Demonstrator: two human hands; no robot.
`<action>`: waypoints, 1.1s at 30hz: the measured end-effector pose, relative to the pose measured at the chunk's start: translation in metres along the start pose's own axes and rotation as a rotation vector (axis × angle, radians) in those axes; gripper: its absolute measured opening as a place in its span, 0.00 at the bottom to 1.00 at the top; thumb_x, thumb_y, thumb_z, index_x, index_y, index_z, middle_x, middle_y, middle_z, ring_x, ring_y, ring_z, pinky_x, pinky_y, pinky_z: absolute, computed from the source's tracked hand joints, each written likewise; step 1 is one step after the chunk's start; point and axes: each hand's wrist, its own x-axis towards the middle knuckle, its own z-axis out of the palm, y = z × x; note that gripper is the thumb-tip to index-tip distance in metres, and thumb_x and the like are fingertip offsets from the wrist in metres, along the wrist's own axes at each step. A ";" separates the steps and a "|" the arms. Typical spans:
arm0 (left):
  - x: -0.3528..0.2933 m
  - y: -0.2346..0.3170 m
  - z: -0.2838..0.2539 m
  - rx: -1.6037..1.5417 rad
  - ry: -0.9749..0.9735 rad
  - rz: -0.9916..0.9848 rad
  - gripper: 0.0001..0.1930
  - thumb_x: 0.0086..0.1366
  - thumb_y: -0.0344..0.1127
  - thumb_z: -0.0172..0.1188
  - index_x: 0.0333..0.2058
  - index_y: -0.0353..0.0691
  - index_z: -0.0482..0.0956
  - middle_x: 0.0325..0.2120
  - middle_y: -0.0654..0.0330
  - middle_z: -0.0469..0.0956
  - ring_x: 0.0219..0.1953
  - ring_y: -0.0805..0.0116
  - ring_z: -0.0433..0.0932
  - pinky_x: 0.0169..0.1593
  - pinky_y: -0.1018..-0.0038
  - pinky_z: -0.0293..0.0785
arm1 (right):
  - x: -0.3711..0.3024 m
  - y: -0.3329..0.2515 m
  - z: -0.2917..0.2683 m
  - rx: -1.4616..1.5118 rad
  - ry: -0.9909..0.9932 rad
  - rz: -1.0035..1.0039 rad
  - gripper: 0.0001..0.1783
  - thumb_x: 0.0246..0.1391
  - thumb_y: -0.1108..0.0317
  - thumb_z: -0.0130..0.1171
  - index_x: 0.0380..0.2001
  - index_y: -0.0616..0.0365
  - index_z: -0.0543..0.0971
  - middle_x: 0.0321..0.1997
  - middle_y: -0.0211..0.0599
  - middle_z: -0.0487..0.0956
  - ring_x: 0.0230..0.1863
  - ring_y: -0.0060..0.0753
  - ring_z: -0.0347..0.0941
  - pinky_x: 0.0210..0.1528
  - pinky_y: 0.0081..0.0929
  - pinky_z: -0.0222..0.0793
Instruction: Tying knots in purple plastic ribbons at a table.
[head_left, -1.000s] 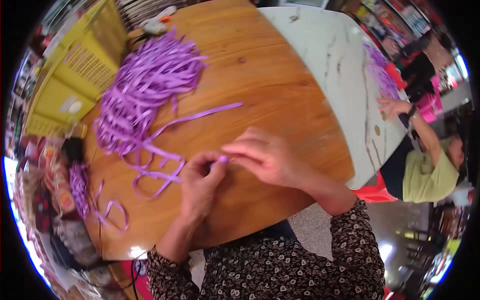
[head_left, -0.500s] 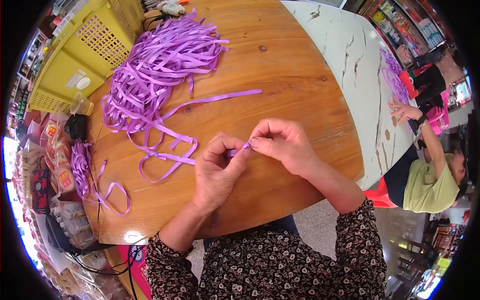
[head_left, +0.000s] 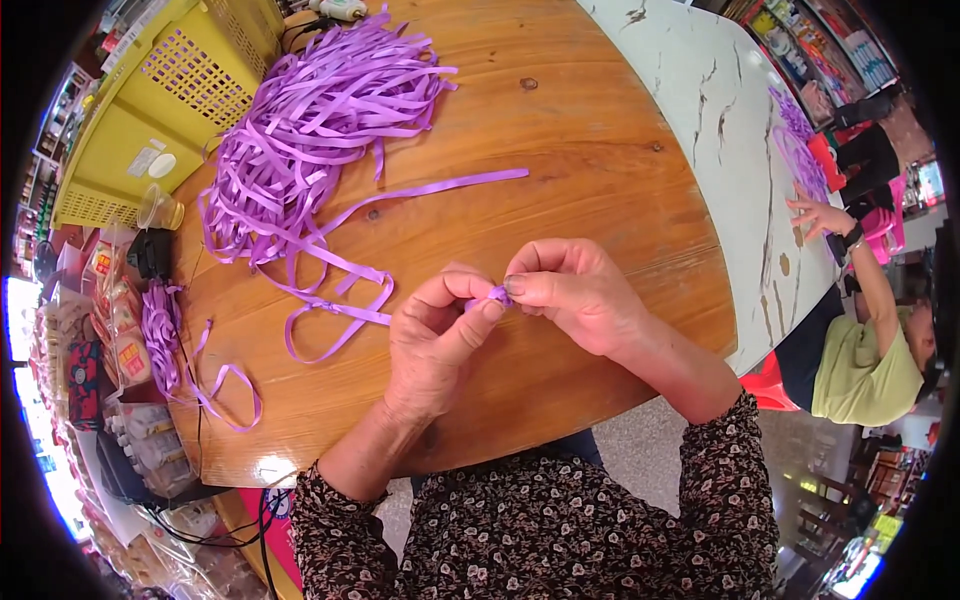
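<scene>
Between the fingertips of both hands sits a small folded or knotted bit of purple ribbon (head_left: 499,295). My left hand (head_left: 437,335) pinches it between thumb and forefinger. From the other side my right hand (head_left: 575,295) grips it, also in a pinch. Its exact shape is partly hidden by the fingers. A strand of ribbon (head_left: 350,312) runs from behind my left hand leftward over the wooden table (head_left: 590,150). That strand leads toward a big tangled heap of purple ribbon (head_left: 320,120) at the far left. One loose ribbon end (head_left: 490,177) stretches out beyond my hands.
A yellow plastic basket (head_left: 110,165) stands at the far left, with a clear cup (head_left: 160,210) beside it. A smaller purple ribbon bundle (head_left: 162,335) lies at the left edge. At right, another person (head_left: 865,370) reaches over a white marbled table (head_left: 725,150) holding more ribbon.
The purple bit between my fingers looks larger and rounder now. Both hands stay nearly in place, pinching it. The view has shifted slightly.
</scene>
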 end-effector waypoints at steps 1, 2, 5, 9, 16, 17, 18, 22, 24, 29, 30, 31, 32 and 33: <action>0.000 0.002 -0.001 0.002 0.005 -0.001 0.04 0.58 0.23 0.59 0.32 0.35 0.75 0.32 0.62 0.71 0.30 0.76 0.68 0.35 0.79 0.65 | -0.001 -0.001 0.000 -0.021 -0.017 -0.029 0.04 0.51 0.72 0.59 0.30 0.62 0.77 0.27 0.26 0.75 0.29 0.17 0.68 0.33 0.17 0.62; 0.002 0.004 0.000 0.170 -0.058 0.115 0.04 0.58 0.22 0.59 0.33 0.35 0.76 0.32 0.64 0.72 0.32 0.78 0.68 0.37 0.81 0.66 | -0.003 -0.001 -0.001 -0.042 -0.027 -0.061 0.04 0.51 0.72 0.59 0.30 0.61 0.77 0.28 0.26 0.76 0.29 0.17 0.68 0.33 0.16 0.62; 0.002 0.003 0.000 0.339 -0.110 0.225 0.05 0.58 0.22 0.59 0.33 0.35 0.76 0.32 0.64 0.72 0.32 0.77 0.68 0.38 0.80 0.66 | -0.003 0.000 -0.002 -0.005 -0.022 -0.030 0.05 0.51 0.72 0.59 0.31 0.61 0.77 0.28 0.26 0.76 0.29 0.17 0.68 0.33 0.16 0.62; 0.002 -0.001 0.001 0.057 -0.035 0.013 0.05 0.58 0.23 0.59 0.34 0.35 0.75 0.32 0.63 0.71 0.31 0.76 0.67 0.36 0.78 0.64 | 0.000 0.005 -0.006 0.084 -0.007 0.012 0.05 0.51 0.72 0.58 0.31 0.61 0.77 0.28 0.27 0.76 0.30 0.17 0.69 0.33 0.16 0.62; 0.002 -0.002 -0.005 -0.276 -0.085 -0.104 0.05 0.60 0.25 0.58 0.36 0.36 0.76 0.31 0.66 0.71 0.27 0.77 0.63 0.31 0.80 0.59 | 0.002 0.007 -0.004 0.061 -0.027 -0.021 0.05 0.53 0.72 0.57 0.32 0.61 0.77 0.28 0.27 0.76 0.30 0.18 0.69 0.34 0.17 0.63; 0.003 -0.002 -0.004 -0.301 -0.069 -0.132 0.05 0.60 0.25 0.57 0.36 0.36 0.75 0.31 0.65 0.71 0.27 0.77 0.63 0.31 0.80 0.59 | 0.002 0.008 -0.004 0.073 -0.020 -0.011 0.05 0.53 0.72 0.57 0.32 0.61 0.77 0.28 0.27 0.76 0.29 0.18 0.69 0.34 0.17 0.63; 0.003 -0.001 -0.003 -0.325 -0.053 -0.159 0.04 0.61 0.25 0.57 0.35 0.35 0.75 0.31 0.65 0.71 0.26 0.77 0.63 0.32 0.80 0.59 | 0.002 0.008 -0.004 0.074 -0.019 -0.009 0.05 0.53 0.72 0.57 0.32 0.61 0.77 0.28 0.27 0.76 0.29 0.18 0.69 0.34 0.17 0.63; 0.001 -0.003 0.003 -0.100 -0.015 -0.037 0.04 0.61 0.25 0.57 0.35 0.35 0.75 0.31 0.65 0.71 0.26 0.78 0.63 0.32 0.80 0.59 | -0.001 0.007 0.000 -0.006 0.025 -0.064 0.04 0.53 0.72 0.57 0.31 0.61 0.77 0.28 0.28 0.76 0.29 0.18 0.69 0.34 0.17 0.63; 0.002 -0.001 0.003 0.372 -0.061 0.243 0.04 0.61 0.25 0.56 0.35 0.34 0.75 0.31 0.64 0.71 0.26 0.78 0.63 0.31 0.80 0.60 | -0.003 0.004 0.003 -0.071 0.052 -0.099 0.04 0.53 0.72 0.57 0.31 0.61 0.77 0.28 0.28 0.76 0.29 0.18 0.69 0.34 0.17 0.63; 0.003 -0.004 0.000 -0.026 -0.040 -0.015 0.04 0.62 0.26 0.56 0.35 0.35 0.76 0.31 0.65 0.72 0.26 0.79 0.62 0.30 0.80 0.58 | 0.003 0.007 -0.004 0.029 0.016 -0.031 0.04 0.52 0.72 0.58 0.30 0.61 0.76 0.27 0.26 0.75 0.29 0.16 0.68 0.34 0.16 0.63; 0.003 -0.004 -0.001 -0.223 -0.043 -0.119 0.04 0.62 0.27 0.56 0.36 0.36 0.76 0.31 0.65 0.72 0.26 0.80 0.62 0.30 0.81 0.58 | 0.003 0.006 -0.006 0.028 0.016 -0.032 0.04 0.52 0.72 0.58 0.30 0.61 0.76 0.27 0.26 0.75 0.29 0.16 0.68 0.34 0.16 0.63; 0.003 -0.005 -0.002 -0.223 -0.045 -0.120 0.04 0.62 0.27 0.56 0.36 0.36 0.76 0.31 0.65 0.72 0.26 0.80 0.62 0.30 0.81 0.58 | 0.003 0.005 -0.007 0.038 -0.010 -0.029 0.05 0.53 0.71 0.58 0.31 0.62 0.77 0.28 0.27 0.76 0.31 0.16 0.69 0.34 0.16 0.64; 0.003 -0.006 -0.004 -0.260 -0.049 -0.127 0.04 0.62 0.27 0.56 0.36 0.36 0.76 0.31 0.66 0.72 0.26 0.80 0.62 0.29 0.81 0.57 | 0.004 0.006 -0.007 0.050 -0.040 -0.021 0.06 0.53 0.71 0.59 0.31 0.63 0.78 0.30 0.28 0.76 0.32 0.16 0.70 0.35 0.16 0.65; 0.003 -0.007 -0.006 -0.298 -0.054 -0.133 0.05 0.62 0.28 0.55 0.36 0.37 0.76 0.31 0.66 0.73 0.26 0.80 0.61 0.29 0.81 0.57 | 0.003 0.005 -0.004 0.051 -0.043 -0.018 0.06 0.53 0.71 0.59 0.31 0.63 0.78 0.30 0.28 0.76 0.32 0.16 0.70 0.35 0.16 0.65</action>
